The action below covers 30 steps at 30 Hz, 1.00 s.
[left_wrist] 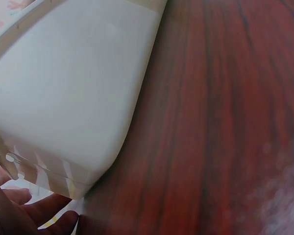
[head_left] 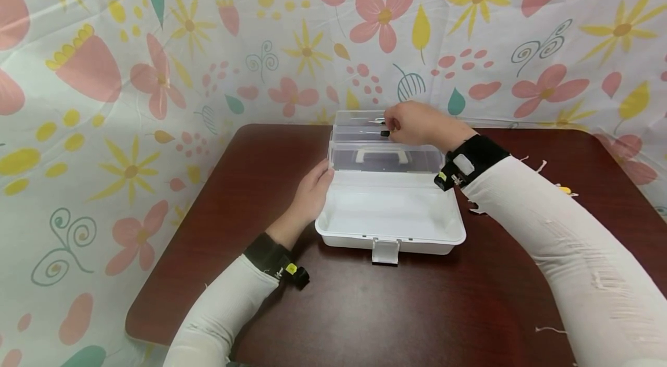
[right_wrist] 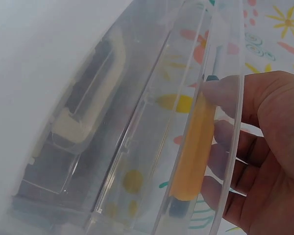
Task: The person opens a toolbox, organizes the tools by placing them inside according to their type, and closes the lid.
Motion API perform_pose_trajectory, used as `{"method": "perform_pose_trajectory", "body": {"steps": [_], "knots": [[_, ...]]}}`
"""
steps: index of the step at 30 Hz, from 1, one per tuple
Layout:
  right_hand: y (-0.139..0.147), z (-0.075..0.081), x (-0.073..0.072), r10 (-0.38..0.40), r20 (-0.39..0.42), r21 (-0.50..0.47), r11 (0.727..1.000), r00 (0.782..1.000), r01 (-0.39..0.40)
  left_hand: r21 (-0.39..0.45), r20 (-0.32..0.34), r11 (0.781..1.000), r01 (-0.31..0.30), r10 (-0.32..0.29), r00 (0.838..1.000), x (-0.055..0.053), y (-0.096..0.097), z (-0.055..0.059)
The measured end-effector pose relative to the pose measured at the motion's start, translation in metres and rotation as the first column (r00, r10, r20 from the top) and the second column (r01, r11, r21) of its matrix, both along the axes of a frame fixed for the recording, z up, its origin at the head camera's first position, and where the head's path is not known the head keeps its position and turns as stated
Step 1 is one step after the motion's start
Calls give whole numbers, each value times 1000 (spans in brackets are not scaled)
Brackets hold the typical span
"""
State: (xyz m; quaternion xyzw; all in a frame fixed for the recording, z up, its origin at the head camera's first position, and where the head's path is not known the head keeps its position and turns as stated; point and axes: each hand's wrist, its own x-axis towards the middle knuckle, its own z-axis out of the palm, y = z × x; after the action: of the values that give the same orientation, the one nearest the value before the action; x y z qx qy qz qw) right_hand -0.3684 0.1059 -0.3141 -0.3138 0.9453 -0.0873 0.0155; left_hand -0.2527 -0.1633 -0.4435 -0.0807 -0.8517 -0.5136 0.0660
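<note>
The head view looks forward and down from above the near side of the desk (head_left: 365,309), far enough back to take in the box (head_left: 346,241), both arms and the cloth (head_left: 208,95) beyond. The left wrist view sits low and very close to the box's outer wall at the left, the desk filling its right half; it shares box, desk and left hand (head_left: 312,190) with the head view. The right wrist view faces the clear lid (head_left: 343,160) up close, seeing through it to the cloth; it and the head view share lid, handle (head_left: 383,154), cloth and right hand (head_left: 414,123).
</note>
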Motion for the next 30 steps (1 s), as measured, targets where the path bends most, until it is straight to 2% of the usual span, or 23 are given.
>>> {"method": "perform_pose_trajectory", "body": {"steps": [8,18,30], "knots": [[1,1,1,28,-9,-2,1000,1000,-28,-2,-2,1000,-1,1,1000,-1,0,-2],[0,2,7,-27,39,22,999,999,26,2,6,1000,-2,2,1000,-1,0,-1],[2,3,9,-15,64,32,999,998,13,-10,19,1000,-24,24,1000,-2,1,-1]]}}
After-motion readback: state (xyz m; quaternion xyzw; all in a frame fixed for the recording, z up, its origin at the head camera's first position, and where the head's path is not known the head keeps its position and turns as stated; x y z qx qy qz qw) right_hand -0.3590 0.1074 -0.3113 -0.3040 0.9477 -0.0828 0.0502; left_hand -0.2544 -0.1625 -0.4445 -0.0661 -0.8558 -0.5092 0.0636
